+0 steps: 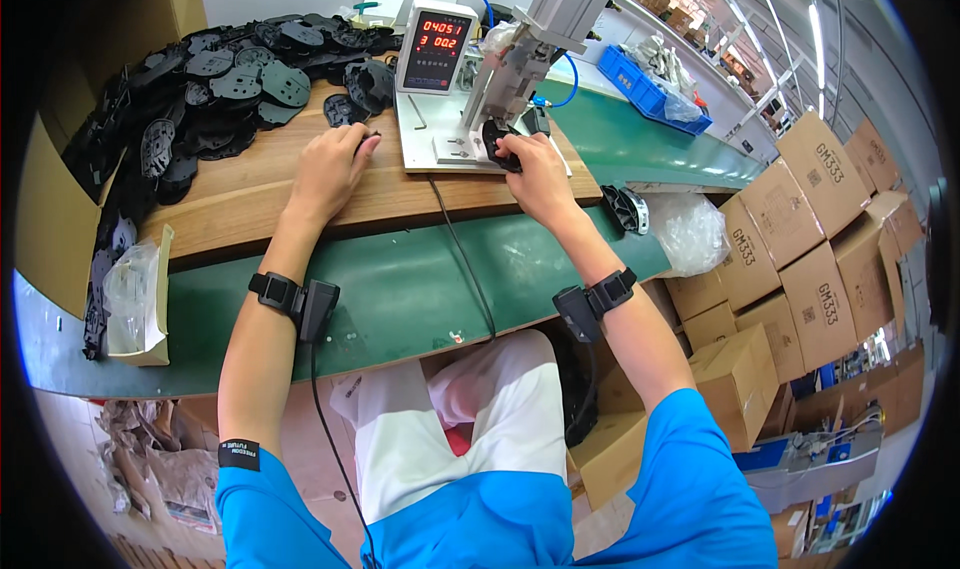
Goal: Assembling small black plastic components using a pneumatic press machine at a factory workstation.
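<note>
My right hand (541, 177) grips a black plastic part (497, 145) on the white base of a bench press (503, 79). The part sits under the press's metal head, and my fingers hide some of it. On the wooden board (240, 204), my left hand (328, 174) rests with curled fingers. A small dark bit shows between its thumb and fingers, too little to name. Just beyond this hand lie a few loose black plastic parts (368, 85). A white counter box (437, 49) with red lit digits stands between my hands, at the back of the press base.
A big heap of black and grey plastic parts (235, 79) covers the board's far left. An open carton (150, 304) with clear plastic stands at left. At right are a clear plastic bag (688, 233), a blue crate (655, 87) and stacked cardboard boxes (785, 244). A black cable (458, 244) crosses the green bench.
</note>
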Action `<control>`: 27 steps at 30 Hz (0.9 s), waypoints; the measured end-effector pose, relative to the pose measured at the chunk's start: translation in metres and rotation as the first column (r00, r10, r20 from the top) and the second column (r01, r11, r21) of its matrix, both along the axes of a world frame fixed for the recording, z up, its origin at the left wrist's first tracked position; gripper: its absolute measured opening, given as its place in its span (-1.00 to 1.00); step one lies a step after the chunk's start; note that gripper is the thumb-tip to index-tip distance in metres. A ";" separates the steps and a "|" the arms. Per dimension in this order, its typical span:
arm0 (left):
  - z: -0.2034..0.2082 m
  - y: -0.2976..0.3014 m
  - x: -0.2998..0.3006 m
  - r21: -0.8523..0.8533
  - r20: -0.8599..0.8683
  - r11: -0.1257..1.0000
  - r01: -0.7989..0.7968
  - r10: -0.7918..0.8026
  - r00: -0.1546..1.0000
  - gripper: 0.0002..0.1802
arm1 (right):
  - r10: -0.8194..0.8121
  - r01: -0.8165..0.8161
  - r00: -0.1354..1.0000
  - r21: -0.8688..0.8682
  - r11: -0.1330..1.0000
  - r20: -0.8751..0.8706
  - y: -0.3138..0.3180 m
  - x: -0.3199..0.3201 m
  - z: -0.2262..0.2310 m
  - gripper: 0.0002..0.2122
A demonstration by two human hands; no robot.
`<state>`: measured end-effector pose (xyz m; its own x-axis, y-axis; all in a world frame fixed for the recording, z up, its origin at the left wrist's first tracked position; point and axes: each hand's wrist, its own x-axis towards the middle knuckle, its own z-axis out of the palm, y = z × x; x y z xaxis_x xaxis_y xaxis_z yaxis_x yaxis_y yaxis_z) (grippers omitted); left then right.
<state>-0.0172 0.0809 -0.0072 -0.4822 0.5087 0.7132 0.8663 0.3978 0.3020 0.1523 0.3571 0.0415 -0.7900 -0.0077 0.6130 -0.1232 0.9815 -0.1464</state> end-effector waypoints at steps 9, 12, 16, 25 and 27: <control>0.003 -0.001 0.005 0.042 -0.034 0.996 -0.074 0.075 0.997 -0.73 | -0.081 0.080 0.994 0.019 0.997 0.070 -0.001 0.002 0.002 -0.71; 0.001 -0.005 0.005 0.008 -0.036 0.998 -0.055 0.055 0.998 -0.73 | -0.059 0.058 0.996 0.017 0.998 0.064 -0.002 0.002 0.002 -0.70; -0.002 -0.003 0.002 0.013 -0.001 0.999 -0.048 0.048 0.999 -0.65 | -0.080 0.078 0.995 0.027 0.997 0.065 -0.002 0.000 0.003 -0.71; -0.004 -0.003 0.001 0.049 -0.035 0.999 -0.009 0.011 0.999 -0.60 | -0.051 0.050 0.998 0.027 0.998 0.040 0.000 0.001 0.001 -0.72; -0.004 -0.004 0.001 0.038 -0.038 0.999 -0.015 0.017 0.999 -0.60 | -0.047 0.046 0.998 0.029 0.999 0.042 -0.001 0.000 0.003 -0.73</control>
